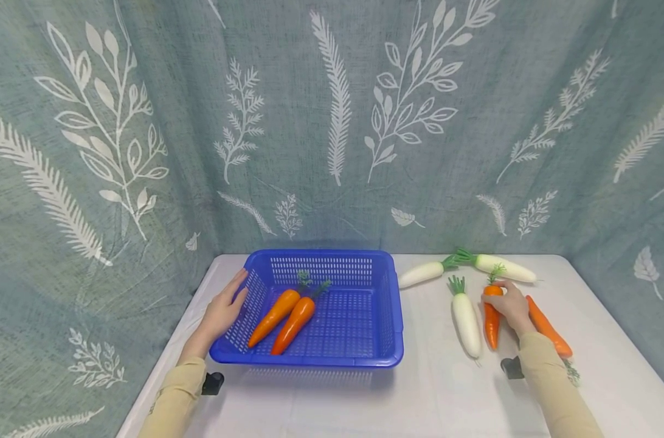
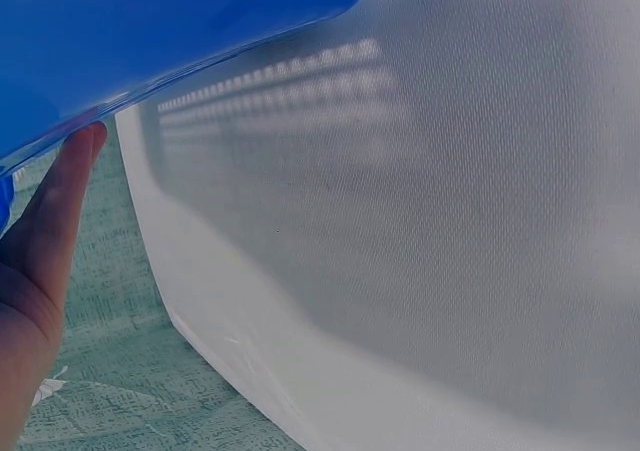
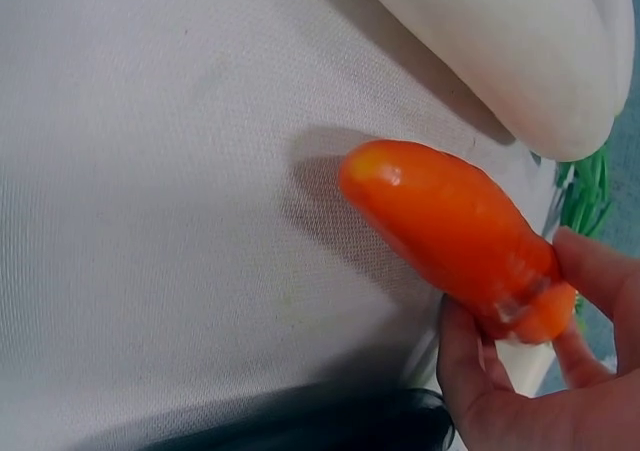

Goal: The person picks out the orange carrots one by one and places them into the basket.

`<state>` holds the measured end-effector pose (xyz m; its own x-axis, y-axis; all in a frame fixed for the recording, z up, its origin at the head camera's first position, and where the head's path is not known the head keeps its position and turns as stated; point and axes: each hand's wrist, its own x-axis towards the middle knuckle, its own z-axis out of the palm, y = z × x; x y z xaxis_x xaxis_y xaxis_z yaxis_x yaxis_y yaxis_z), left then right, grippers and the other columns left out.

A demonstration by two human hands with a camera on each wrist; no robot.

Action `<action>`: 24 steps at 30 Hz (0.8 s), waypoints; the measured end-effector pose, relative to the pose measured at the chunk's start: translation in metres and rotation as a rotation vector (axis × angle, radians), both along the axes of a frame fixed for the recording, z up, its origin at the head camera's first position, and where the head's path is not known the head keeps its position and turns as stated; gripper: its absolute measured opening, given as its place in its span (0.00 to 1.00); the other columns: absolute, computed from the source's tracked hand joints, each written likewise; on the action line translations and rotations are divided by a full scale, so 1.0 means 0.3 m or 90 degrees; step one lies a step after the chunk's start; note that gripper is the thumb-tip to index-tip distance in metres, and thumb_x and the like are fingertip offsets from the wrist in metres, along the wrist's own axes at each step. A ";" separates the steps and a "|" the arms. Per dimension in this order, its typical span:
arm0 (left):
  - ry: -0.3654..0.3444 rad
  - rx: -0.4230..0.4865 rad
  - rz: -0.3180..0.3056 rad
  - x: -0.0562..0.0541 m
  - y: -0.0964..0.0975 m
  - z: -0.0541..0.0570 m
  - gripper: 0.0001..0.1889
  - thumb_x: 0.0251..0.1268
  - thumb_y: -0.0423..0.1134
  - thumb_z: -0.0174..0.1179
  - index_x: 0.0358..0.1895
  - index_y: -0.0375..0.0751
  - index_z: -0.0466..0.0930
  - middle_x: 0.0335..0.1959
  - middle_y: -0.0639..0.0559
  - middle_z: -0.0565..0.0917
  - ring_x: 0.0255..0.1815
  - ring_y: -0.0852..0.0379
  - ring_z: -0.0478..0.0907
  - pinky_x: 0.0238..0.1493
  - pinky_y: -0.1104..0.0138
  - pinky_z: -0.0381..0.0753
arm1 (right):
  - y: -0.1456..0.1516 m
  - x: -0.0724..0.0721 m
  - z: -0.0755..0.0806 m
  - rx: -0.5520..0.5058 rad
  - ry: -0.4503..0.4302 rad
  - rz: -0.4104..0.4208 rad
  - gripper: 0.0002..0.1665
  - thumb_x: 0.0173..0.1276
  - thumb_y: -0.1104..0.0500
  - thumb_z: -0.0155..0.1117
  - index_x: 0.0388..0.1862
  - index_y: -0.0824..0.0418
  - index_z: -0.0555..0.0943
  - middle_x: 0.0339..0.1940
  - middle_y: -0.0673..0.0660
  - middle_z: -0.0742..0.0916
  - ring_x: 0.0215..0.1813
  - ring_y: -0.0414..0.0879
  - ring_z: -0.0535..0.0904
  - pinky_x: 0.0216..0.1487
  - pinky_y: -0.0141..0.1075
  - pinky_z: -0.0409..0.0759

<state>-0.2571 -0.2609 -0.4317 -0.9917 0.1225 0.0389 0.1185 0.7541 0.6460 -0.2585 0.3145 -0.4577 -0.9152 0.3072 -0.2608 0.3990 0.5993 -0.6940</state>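
Note:
My right hand (image 1: 511, 304) holds an orange carrot (image 1: 492, 325) near its leafy top, thumb and fingers on either side. In the right wrist view, the blunt tip of this carrot (image 3: 440, 226) points away from the hand (image 3: 545, 391), with its shadow on the cloth below. My left hand (image 1: 222, 310) rests at the left rim of a blue plastic basket (image 1: 304, 364), fingers fairly straight. Inside the basket lie two carrots (image 1: 274, 317) side by side, their green tops toward the back. The left wrist view has the fingers (image 2: 62, 196) against the basket's side.
A white radish (image 1: 466, 325) lies just left of the held carrot. Two more radishes (image 1: 507, 268) lie behind, leaves meeting. Another carrot (image 1: 551, 328) lies right of the right hand, partly behind the forearm. A patterned green curtain (image 1: 332, 121) surrounds the white table (image 1: 419, 401).

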 end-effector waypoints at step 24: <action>0.018 0.009 -0.004 0.013 0.002 0.011 0.26 0.77 0.39 0.39 0.73 0.34 0.53 0.75 0.37 0.54 0.74 0.34 0.53 0.73 0.43 0.52 | -0.025 -0.002 -0.006 0.000 -0.010 -0.055 0.34 0.66 0.59 0.53 0.68 0.71 0.59 0.64 0.76 0.67 0.58 0.66 0.66 0.65 0.55 0.67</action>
<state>-0.2532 -0.2602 -0.4284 -0.9894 0.1278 0.0684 0.1412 0.7440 0.6531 -0.2590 0.3071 -0.4596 -0.8813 0.3845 -0.2746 0.4595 0.5621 -0.6877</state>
